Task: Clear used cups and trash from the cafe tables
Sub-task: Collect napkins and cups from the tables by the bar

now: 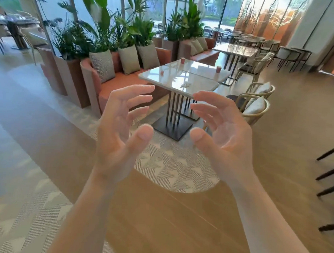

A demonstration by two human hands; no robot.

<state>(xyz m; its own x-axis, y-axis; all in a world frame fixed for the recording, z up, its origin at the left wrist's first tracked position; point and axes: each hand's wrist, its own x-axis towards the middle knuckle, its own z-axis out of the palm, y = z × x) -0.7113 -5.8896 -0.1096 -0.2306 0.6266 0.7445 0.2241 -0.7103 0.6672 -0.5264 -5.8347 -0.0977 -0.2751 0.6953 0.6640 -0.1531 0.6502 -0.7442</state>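
Left hand (120, 130) and right hand (226, 137) raised, fingers spread loose, empty. Beyond them: two glossy pale tables (172, 78) side by side, pink cups (218, 69) on top, well apart. Orange sofa (124, 82) behind, curved wooden chairs (257, 109) beside.

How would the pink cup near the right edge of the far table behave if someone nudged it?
The pink cup looks like a small paper one, so probably light and easily squashed. It stands upright on a glossy tabletop, so a nudge might slide or tip it. Whether it holds liquid cannot be seen.
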